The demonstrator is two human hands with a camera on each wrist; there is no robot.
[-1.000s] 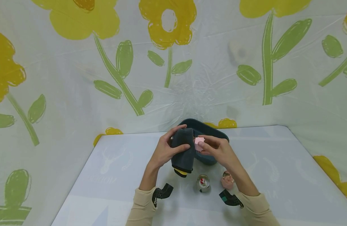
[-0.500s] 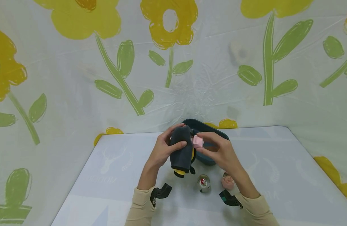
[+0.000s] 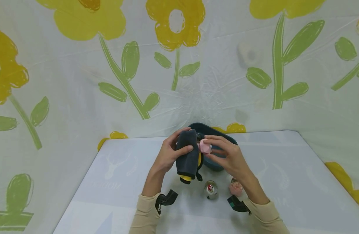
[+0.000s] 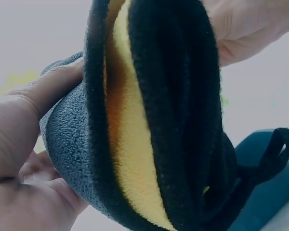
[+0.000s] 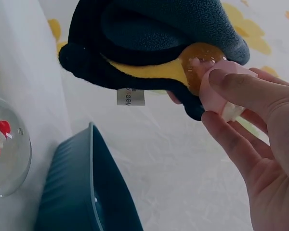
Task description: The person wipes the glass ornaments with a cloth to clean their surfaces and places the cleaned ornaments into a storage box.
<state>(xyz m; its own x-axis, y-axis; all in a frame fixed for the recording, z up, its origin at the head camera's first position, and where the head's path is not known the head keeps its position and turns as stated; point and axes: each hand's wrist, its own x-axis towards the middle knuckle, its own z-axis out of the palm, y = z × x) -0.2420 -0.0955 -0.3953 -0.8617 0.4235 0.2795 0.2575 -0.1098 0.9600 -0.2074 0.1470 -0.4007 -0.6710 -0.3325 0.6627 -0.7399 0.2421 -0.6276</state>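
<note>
White table [image 3: 109, 182] bears blue basin [image 3: 213, 165] at far side, behind hands. Dark folded cloth [image 3: 186, 159] w/ yellow lining is held up in front of basin. L hand [image 3: 169, 152]: fingers & thumb curled round cloth. R hand [image 3: 232, 154]: fingertip pinch on base of pink-based globe [image 3: 205, 147]; dome at cloth's yellow-lined opening. Clear globe [image 3: 211, 190] & other pink globe [image 3: 235, 188] stand on table below. Caution: fingertip-only hold may let base slip; dropped glass could break. Excess L squeeze may collapse opening, snagging dome.
</note>
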